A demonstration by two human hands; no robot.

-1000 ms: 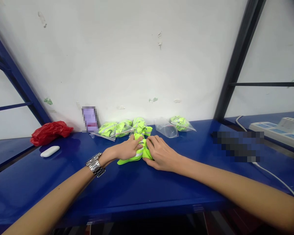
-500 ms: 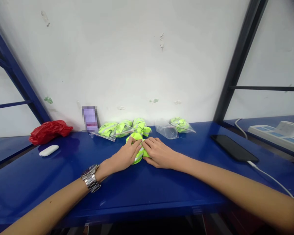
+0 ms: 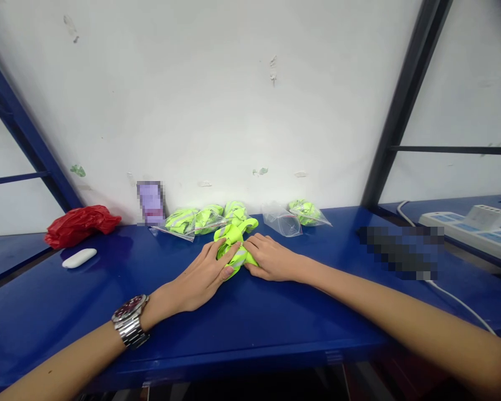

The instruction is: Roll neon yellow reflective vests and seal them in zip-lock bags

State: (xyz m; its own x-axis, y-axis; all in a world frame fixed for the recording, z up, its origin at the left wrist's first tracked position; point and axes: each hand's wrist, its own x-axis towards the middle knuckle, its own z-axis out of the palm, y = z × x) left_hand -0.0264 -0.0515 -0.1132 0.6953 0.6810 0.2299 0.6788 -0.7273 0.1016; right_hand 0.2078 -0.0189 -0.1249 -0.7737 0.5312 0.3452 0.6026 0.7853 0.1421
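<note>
A bundle of neon-yellow reflective strap (image 3: 235,234) with silver stripes lies on the blue table, between my two hands. My left hand (image 3: 198,278) holds its left side, the fingers reaching over the top and the thumb along the near edge. On the right side, my right hand (image 3: 271,258) grips the strap with curled fingers; part of the bundle is hidden under them. Directly behind it sits another yellow strap bundle (image 3: 235,210). Two more, a bagged bundle (image 3: 181,221) and its neighbour (image 3: 209,219), lie to the left in clear zip bags.
An open clear plastic bag (image 3: 280,221) and a bagged yellow bundle (image 3: 305,211) lie against the wall. A red plastic bag (image 3: 81,225), white case (image 3: 79,258) and upright phone (image 3: 151,201) are left. A blurred dark phone (image 3: 396,250) and power strip (image 3: 463,225) are right.
My left hand has shifted left and toward me, its fingers less bunched, uncovering more of the strap's top. The right hand stays nearly in place on the strap.
</note>
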